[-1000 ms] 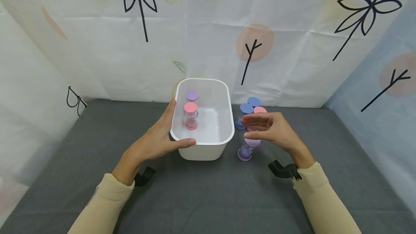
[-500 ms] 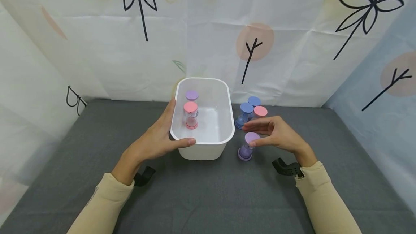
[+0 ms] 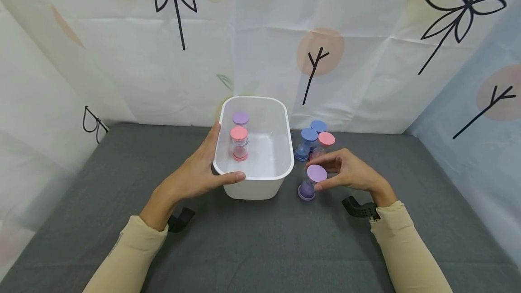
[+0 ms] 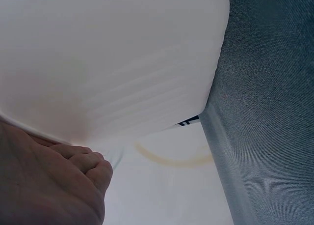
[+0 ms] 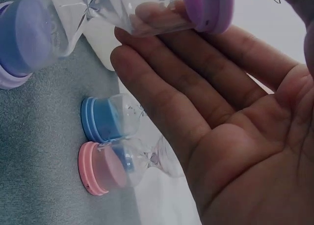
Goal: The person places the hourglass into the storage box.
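Observation:
My left hand [image 3: 193, 177] holds the near left corner of the white plastic bin [image 3: 262, 190], with the fingers along its left side and the thumb at the front rim. Inside the bin a pink hourglass [image 3: 239, 134] and a purple-capped hourglass [image 3: 240, 118] stand upright. My right hand [image 3: 352, 173] pinches the upper part of another purple hourglass [image 3: 316, 174], thumb on the near side and fingers behind. That hourglass stands on the cloth, right of the bin. In the right wrist view the fingers [image 5: 162, 95] are fairly straight beside its clear glass.
Behind the right hand stand two blue hourglasses [image 3: 309, 135] and a pink hourglass [image 3: 326, 139], close together. A dark grey cloth [image 3: 252, 248] covers the table. Patterned white fabric [image 3: 260, 58] rises behind the bin and at both sides.
My right hand has come down and slightly nearer, and its thumb and fingers now straddle the purple hourglass. The pink cap behind has come into view. My left hand and the bin stay put.

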`<state>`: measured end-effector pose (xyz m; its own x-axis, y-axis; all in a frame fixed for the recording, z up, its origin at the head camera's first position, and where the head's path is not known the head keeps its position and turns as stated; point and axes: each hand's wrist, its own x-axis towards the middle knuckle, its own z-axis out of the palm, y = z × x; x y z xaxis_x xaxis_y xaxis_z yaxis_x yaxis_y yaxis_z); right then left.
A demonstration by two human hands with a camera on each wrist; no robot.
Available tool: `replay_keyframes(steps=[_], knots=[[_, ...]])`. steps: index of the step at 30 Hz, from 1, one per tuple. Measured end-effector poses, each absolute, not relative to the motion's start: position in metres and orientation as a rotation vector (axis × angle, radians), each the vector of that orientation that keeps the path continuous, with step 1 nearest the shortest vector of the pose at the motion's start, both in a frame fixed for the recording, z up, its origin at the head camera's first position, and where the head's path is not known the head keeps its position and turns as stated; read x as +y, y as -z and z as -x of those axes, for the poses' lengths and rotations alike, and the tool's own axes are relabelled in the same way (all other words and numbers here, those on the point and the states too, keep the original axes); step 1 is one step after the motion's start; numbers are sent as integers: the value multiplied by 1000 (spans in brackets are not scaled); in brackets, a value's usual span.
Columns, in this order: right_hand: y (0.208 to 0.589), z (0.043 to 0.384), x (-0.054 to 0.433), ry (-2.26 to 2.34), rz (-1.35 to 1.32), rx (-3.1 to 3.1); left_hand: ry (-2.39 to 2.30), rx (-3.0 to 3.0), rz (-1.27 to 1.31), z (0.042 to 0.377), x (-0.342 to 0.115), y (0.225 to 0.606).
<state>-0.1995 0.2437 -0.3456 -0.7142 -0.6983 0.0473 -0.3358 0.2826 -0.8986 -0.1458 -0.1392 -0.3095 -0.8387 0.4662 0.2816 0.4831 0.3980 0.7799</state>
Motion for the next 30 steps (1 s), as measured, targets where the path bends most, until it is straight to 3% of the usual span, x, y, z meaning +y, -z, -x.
replay_keyframes(steps=[17, 23, 30], knots=[[334, 194, 246, 1465, 888, 2327, 1387, -2596, 884, 169, -149, 343], [319, 185, 251, 1783, 879, 2244, 1436, -2591, 889, 159, -145, 328], [308, 177, 242, 2262, 1111, 1830, 1477, -2620, 875, 146, -140, 308]])
